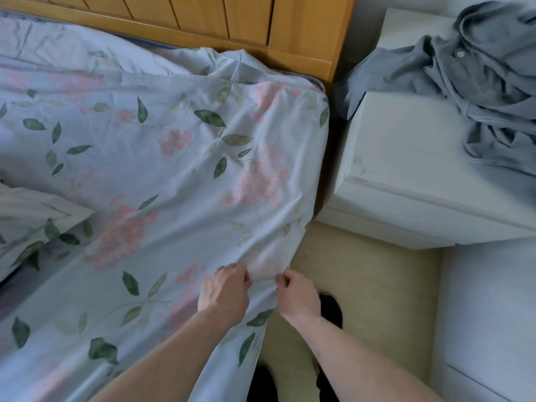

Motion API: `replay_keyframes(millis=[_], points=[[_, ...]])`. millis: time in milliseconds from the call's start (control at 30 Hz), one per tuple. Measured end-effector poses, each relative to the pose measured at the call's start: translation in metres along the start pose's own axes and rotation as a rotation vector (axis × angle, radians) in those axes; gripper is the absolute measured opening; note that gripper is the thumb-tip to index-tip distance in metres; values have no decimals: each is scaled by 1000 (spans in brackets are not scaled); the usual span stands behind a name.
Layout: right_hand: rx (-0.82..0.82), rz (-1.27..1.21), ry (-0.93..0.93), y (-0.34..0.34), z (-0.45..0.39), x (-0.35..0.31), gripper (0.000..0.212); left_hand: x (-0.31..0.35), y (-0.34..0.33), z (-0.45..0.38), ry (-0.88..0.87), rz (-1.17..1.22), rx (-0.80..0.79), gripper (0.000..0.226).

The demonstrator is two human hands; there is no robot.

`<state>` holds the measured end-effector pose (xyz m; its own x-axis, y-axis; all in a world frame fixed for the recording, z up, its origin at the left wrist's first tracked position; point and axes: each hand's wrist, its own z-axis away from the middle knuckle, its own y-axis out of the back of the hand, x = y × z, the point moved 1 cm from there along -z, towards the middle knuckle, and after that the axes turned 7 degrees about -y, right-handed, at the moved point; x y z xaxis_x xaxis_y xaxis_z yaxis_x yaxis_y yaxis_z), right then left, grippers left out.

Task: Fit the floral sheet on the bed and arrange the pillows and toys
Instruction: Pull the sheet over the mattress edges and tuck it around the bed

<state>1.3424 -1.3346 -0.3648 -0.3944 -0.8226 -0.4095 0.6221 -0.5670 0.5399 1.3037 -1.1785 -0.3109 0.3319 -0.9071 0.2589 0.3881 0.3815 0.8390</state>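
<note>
Both hands, left hand (224,291) and right hand (298,295), pinched the floral sheet (174,169) at lower centre; a white nightstand (406,169) stood right, a wooden headboard (232,18) above.

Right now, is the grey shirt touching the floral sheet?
Apart. The head view shows the grey shirt lying on the white nightstand, with a dark gap between the nightstand and the floral sheet.

Bare forearms, no sleeves — black footwear (330,311) below.
</note>
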Motion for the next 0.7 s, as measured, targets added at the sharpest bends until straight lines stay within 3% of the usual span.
replay_keyframes(millis=[267, 433, 600, 700], points=[[195, -109, 141, 27, 43, 35, 36, 25, -5, 26, -83, 91, 29, 12], [330, -247, -159, 16, 38, 34, 36, 12, -7, 42, 44, 192, 85, 17], [-115, -16, -88, -17, 55, 60, 31, -30, -32, 106, 120, 115, -13, 29], [-238, -47, -106, -43, 60, 68, 46, -56, -52, 144, 148, 58, -117, 36]])
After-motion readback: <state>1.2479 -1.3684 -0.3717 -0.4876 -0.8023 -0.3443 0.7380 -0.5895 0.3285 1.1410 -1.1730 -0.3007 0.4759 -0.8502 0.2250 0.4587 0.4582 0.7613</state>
